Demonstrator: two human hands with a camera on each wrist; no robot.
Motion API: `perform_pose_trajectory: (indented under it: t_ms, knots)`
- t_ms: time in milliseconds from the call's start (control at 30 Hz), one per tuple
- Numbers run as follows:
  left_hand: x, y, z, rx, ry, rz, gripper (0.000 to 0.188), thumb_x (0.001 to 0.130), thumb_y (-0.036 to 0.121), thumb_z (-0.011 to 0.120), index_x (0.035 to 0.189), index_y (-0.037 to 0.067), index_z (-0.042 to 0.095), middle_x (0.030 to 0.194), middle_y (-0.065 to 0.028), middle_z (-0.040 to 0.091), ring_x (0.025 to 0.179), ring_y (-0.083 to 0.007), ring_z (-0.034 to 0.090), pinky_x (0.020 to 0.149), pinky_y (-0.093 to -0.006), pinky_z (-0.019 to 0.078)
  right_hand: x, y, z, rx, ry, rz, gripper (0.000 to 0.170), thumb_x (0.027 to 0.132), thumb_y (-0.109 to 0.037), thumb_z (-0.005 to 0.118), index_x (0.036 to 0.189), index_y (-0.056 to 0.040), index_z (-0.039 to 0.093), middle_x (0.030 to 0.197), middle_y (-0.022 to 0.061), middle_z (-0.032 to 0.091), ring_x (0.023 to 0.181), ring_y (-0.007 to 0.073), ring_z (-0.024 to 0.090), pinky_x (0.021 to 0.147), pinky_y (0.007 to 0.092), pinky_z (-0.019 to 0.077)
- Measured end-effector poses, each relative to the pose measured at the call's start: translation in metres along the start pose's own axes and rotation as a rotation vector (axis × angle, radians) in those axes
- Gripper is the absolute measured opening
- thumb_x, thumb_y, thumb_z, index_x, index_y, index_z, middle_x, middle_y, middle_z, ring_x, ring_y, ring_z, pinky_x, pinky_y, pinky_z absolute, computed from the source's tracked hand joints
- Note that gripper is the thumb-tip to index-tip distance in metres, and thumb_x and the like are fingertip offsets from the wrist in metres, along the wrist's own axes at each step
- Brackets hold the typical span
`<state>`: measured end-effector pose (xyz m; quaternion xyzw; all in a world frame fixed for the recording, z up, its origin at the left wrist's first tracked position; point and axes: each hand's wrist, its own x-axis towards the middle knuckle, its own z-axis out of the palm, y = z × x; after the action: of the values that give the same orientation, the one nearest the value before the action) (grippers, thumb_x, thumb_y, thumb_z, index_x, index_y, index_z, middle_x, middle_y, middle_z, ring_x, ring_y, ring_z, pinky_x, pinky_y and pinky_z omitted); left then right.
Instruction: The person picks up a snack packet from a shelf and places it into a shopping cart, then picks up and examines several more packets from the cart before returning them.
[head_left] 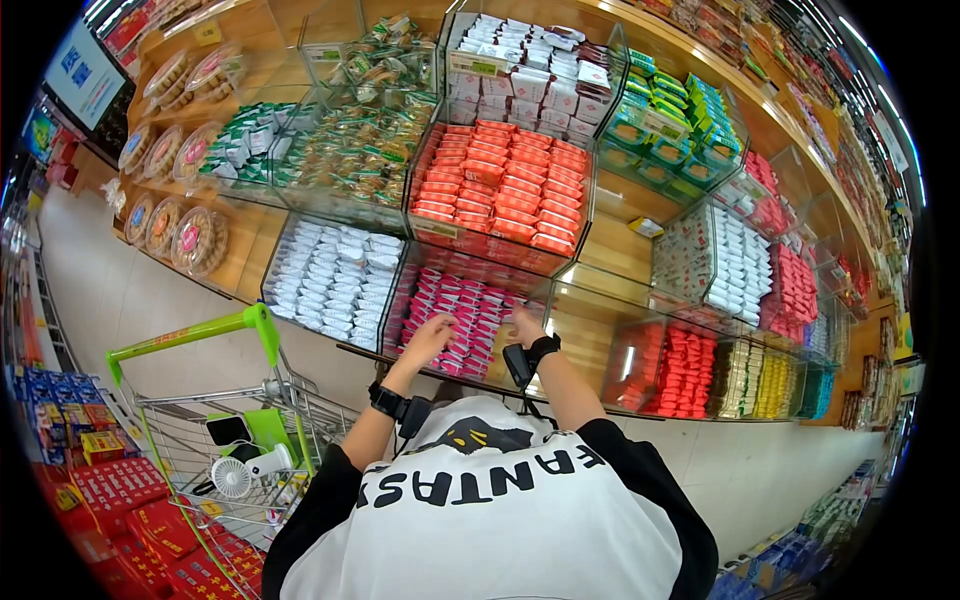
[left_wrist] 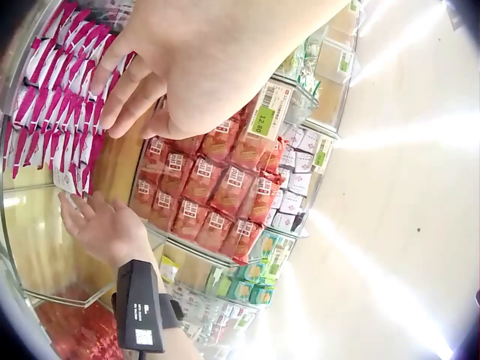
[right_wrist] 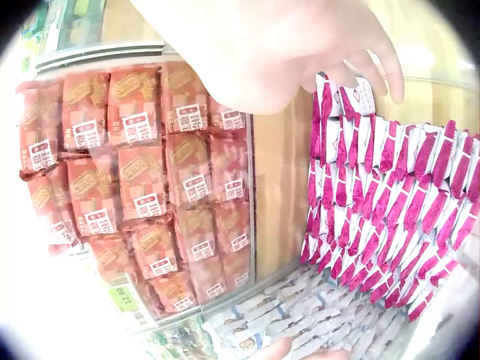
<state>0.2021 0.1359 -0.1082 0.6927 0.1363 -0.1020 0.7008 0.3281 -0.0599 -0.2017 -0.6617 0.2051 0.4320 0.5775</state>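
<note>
Rows of pink-and-white packets (head_left: 455,320) (left_wrist: 56,112) (right_wrist: 390,195) stand in a clear-walled bin. My left hand (head_left: 428,340) (left_wrist: 202,60) hangs over the left part of these rows, fingers spread and slightly bent, holding nothing; its fingertips (right_wrist: 307,352) show at the bottom edge of the right wrist view. My right hand (head_left: 527,328) (left_wrist: 109,231) (right_wrist: 292,52) is at the right end of the rows, fingers loosely bent beside an end packet (left_wrist: 66,180) (right_wrist: 358,97). Whether the fingertips touch that packet is unclear.
White packets (head_left: 335,280) fill the bin to the left; red packets (head_left: 500,185) (left_wrist: 202,187) (right_wrist: 135,180) stand in the bin behind. Clear partitions (head_left: 600,290) edge the bins. A shopping cart (head_left: 185,335) with a small white fan (head_left: 232,477) stands at the left.
</note>
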Motion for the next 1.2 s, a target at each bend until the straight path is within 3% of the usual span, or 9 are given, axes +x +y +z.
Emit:
perform_pose_trajectory:
  t_ms: [167, 400, 500, 767, 867, 967, 1067, 1167, 1200]
  knots:
    - [-0.003, -0.004, -0.007, -0.017, 0.012, -0.013, 0.025, 0.078, 0.006, 0.037, 0.100, 0.002, 0.048, 0.082, -0.0087, 0.055, 0.071, -0.0134, 0.055, 0.061, -0.0244, 0.0436, -0.039, -0.021, 0.009, -0.497, -0.030, -0.230, 0.068, 0.081, -0.053, 0.029, 0.126, -0.0022, 0.020, 0.121, 0.0199, 0.036, 0.105, 0.0318, 0.042, 0.082, 0.0407, 0.0392]
    - [-0.040, -0.014, -0.028, -0.157, 0.203, -0.023, 0.022, 0.078, 0.007, 0.040, 0.097, 0.003, 0.050, 0.079, -0.0071, 0.058, 0.068, -0.0112, 0.054, 0.060, -0.0220, 0.0425, 0.041, 0.000, 0.009, 0.097, 0.229, 0.176, 0.071, 0.081, -0.054, 0.021, 0.127, -0.0003, 0.020, 0.126, 0.0192, 0.033, 0.104, 0.0297, 0.044, 0.081, 0.0349, 0.0391]
    - [-0.055, -0.014, -0.033, -0.192, 0.264, -0.027, 0.021, 0.078, 0.007, 0.040, 0.097, 0.003, 0.049, 0.079, -0.0064, 0.058, 0.068, -0.0104, 0.054, 0.060, -0.0213, 0.0422, 0.104, 0.030, 0.010, -0.606, 0.238, 0.135, 0.064, 0.076, -0.040, 0.044, 0.128, -0.0090, 0.020, 0.134, 0.0071, 0.022, 0.121, 0.0153, 0.025, 0.100, 0.0317, 0.0185]
    - [-0.077, -0.022, -0.035, -0.205, 0.319, -0.053, 0.022, 0.081, 0.010, 0.038, 0.100, 0.005, 0.048, 0.080, -0.0061, 0.056, 0.071, -0.0115, 0.053, 0.066, -0.0222, 0.0412, -0.007, -0.029, 0.039, 0.185, 0.335, 0.179, 0.052, 0.081, -0.027, 0.040, 0.124, -0.0054, 0.018, 0.111, 0.0162, 0.044, 0.095, 0.0171, 0.042, 0.089, 0.0269, 0.0324]
    - [-0.077, -0.022, -0.032, -0.174, 0.333, -0.071, 0.023, 0.081, 0.009, 0.038, 0.100, 0.005, 0.048, 0.080, -0.0062, 0.055, 0.071, -0.0113, 0.052, 0.065, -0.0223, 0.0411, 0.007, -0.021, 0.035, 0.127, 0.341, 0.125, 0.056, 0.082, -0.036, 0.037, 0.124, -0.0055, 0.017, 0.109, 0.0176, 0.045, 0.086, 0.0212, 0.046, 0.077, 0.0330, 0.0403]
    - [-0.077, -0.025, -0.033, -0.174, 0.331, -0.053, 0.022, 0.081, 0.009, 0.038, 0.100, 0.004, 0.048, 0.080, -0.0059, 0.055, 0.071, -0.0114, 0.052, 0.065, -0.0223, 0.0410, 0.164, 0.081, -0.003, -0.542, 0.448, -0.364, 0.058, 0.082, -0.041, 0.031, 0.125, -0.0061, 0.016, 0.111, 0.0175, 0.042, 0.082, 0.0239, 0.047, 0.066, 0.0377, 0.0420]
    - [-0.078, -0.026, -0.034, -0.211, 0.367, -0.039, 0.023, 0.081, 0.008, 0.038, 0.100, 0.004, 0.048, 0.079, -0.0056, 0.054, 0.071, -0.0114, 0.052, 0.065, -0.0220, 0.0409, 0.187, 0.090, -0.018, -0.224, 0.260, -0.285, 0.065, 0.076, -0.039, 0.046, 0.125, -0.0066, 0.017, 0.118, 0.0166, 0.036, 0.090, 0.0266, 0.046, 0.073, 0.0381, 0.0416]
    - [-0.084, -0.025, -0.038, -0.227, 0.422, 0.030, 0.021, 0.080, 0.010, 0.040, 0.098, 0.005, 0.049, 0.076, -0.0033, 0.056, 0.067, -0.0094, 0.053, 0.062, -0.0211, 0.0411, 0.038, -0.018, 0.020, 0.209, 0.228, 0.134, 0.069, 0.073, -0.031, 0.053, 0.126, -0.0062, 0.018, 0.124, 0.0161, 0.031, 0.107, 0.0268, 0.038, 0.090, 0.0359, 0.0330]
    - [-0.088, -0.025, -0.038, -0.228, 0.429, 0.024, 0.021, 0.080, 0.009, 0.039, 0.098, 0.005, 0.049, 0.077, -0.0036, 0.056, 0.068, -0.0097, 0.053, 0.062, -0.0213, 0.0411, 0.178, 0.064, -0.011, 0.070, 0.267, -0.055, 0.066, 0.076, -0.036, 0.047, 0.127, -0.0058, 0.018, 0.123, 0.0158, 0.032, 0.105, 0.0273, 0.040, 0.087, 0.0375, 0.0352]
